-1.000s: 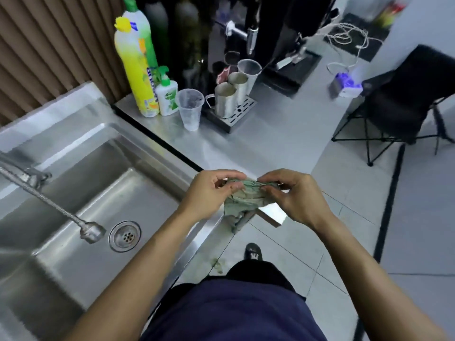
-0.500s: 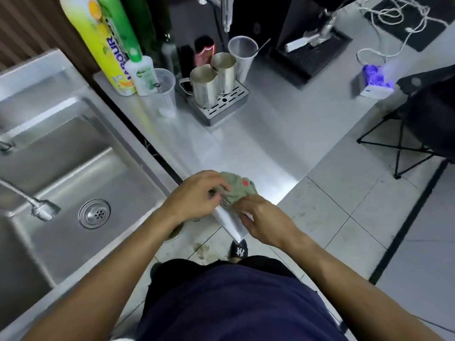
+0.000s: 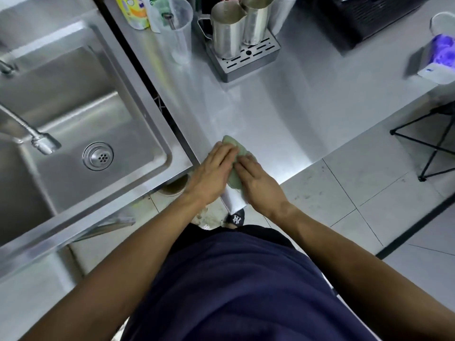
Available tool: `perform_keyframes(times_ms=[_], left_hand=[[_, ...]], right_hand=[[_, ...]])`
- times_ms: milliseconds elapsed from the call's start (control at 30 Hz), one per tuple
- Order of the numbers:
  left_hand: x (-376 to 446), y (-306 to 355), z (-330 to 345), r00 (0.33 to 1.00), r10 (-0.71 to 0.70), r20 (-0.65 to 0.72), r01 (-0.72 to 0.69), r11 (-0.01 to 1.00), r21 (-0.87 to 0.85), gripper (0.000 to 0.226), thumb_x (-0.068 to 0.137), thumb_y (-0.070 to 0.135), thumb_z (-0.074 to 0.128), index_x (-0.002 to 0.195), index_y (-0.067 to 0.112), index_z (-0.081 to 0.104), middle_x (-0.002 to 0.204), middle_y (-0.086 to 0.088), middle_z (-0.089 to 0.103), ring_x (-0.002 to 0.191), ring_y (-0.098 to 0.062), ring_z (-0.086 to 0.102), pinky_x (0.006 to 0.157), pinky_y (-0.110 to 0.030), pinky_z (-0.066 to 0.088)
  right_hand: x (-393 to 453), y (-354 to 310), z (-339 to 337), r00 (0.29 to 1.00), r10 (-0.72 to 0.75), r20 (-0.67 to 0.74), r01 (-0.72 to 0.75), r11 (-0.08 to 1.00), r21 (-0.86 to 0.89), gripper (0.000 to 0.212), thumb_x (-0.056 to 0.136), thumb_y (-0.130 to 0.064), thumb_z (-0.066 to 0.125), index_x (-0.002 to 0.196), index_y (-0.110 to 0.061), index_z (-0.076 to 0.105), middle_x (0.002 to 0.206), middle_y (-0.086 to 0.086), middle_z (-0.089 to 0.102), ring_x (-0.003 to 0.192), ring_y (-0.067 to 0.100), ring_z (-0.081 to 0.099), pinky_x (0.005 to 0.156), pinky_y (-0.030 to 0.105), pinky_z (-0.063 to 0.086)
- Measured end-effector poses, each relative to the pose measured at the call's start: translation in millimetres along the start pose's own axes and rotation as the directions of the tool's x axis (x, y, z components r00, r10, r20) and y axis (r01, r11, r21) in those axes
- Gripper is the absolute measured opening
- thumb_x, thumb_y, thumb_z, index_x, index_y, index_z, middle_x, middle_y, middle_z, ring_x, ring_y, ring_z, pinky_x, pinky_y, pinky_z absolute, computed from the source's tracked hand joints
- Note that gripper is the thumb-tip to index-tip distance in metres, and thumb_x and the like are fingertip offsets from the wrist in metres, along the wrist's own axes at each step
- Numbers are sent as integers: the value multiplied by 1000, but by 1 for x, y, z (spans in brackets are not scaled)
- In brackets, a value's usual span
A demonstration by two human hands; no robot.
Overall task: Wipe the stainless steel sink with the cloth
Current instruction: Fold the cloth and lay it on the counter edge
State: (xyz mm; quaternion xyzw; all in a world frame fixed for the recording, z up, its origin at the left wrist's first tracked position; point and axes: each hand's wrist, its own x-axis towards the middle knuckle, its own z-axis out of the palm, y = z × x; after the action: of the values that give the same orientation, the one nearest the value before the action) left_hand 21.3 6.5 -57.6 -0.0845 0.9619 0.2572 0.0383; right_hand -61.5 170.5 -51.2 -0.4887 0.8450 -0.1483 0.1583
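cloth (image 3: pixel 233 166) lies flat on the near corner of the steel counter (image 3: pixel 283 114), just right of the sink (image 3: pixel 81 114) and apart from the basin. left hand (image 3: pixel 211 173) rests on its left part, fingers (image 3: pixel 225 153) straight and close together, pressing down on the fabric. right hand (image 3: pixel 258 183) covers the lower right part, fingers (image 3: pixel 246 163) also straight and held together, tips touching the cloth beside the left fingers. no pinch or curl visible on either hand; both lie palm down. cloth shows between and beyond the two sets of fingers: a rounded lobe past the left fingertips, a strip down the gap between the hands, a small edge at the counter corner.

cloth: pale green, folded or bunched into a compact pad, soft edges, slightly blurred; surface detail cannot be told.

sink: stainless, one deep basin, round drain strainer (image 3: pixel 98 156) in the floor, flexible faucet spout (image 3: pixel 37 136) hanging over the basin left of the drain.

also on counter, far side: clear plastic cup (image 3: pixel 178 33), two steel pitchers (image 3: pixel 240 28) on a slotted drip tray (image 3: pixel 246 60), bottles (image 3: pixel 138 11) at the top edge. dark blue shirt (image 3: pixel 234 291) fills the lower frame.
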Motion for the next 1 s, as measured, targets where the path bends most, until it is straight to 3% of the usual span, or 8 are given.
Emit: perform_keyframes(times_ms=[100,167,300,467,633,733,800,1000], left_hand=[[0,-25,-6,988,139,63,-141,990,27,52,108,26,29,157,11,36,166,-6,31,156,-26,18,121,-39,31],[5,-37,-12,972,212,103,-216,976,30,54,108,29,26,158,13,36,166,-3,31,157,-23,17,124,-35,26],[11,-45,-18,959,248,137,-255,967,31,55,105,24,27,159,15,34,167,-1,28,157,-20,15,121,-35,31],[-4,-36,-3,980,196,-12,-196,980,16,52,105,15,36,157,11,38,165,-4,33,156,-26,21,123,-41,32],[-2,-49,-6,969,246,-32,-245,969,9,60,100,4,58,156,16,41,163,1,36,155,-20,24,118,-30,36],[-4,-48,-2,970,220,-100,-221,975,5,47,103,15,54,150,17,51,158,0,45,150,-21,35,107,-36,50],[-9,-46,1,970,196,-142,-198,980,-1,42,104,22,47,144,14,58,153,-3,52,146,-24,42,102,-44,56],[-15,-34,-7,980,153,-127,-147,987,62,46,103,32,44,141,13,61,151,-7,54,145,-30,44,113,-47,45]], right_hand=[[-8,-2,10,1000,-11,2,11,1000,-26,53,89,6,66,140,3,55,148,21,51,140,40,48,101,47,56],[-5,-12,5,999,11,-42,-12,999,-43,44,86,3,72,129,1,64,139,20,58,129,40,56,78,44,62],[6,-25,1,997,38,-61,-43,996,-83,34,84,1,72,117,0,66,126,15,58,112,37,57,51,43,58],[-1,-16,0,993,-64,-103,55,995,-87,36,88,-3,70,123,-2,65,132,15,57,118,33,55,56,38,59],[-3,-9,4,981,-132,-146,124,990,-60,27,94,-9,61,119,-1,66,123,14,61,114,31,56,58,39,58],[-1,-6,6,966,-175,-191,166,984,-64,25,92,-5,63,116,-1,70,116,13,64,102,31,59,74,38,57],[-2,-6,6,966,-144,-213,138,990,-41,25,90,-5,68,115,-2,72,113,11,66,102,29,60,71,36,58],[-2,-10,-2,981,-88,-171,93,996,18,25,91,-8,68,115,-7,73,116,7,67,107,28,61,69,39,61]])
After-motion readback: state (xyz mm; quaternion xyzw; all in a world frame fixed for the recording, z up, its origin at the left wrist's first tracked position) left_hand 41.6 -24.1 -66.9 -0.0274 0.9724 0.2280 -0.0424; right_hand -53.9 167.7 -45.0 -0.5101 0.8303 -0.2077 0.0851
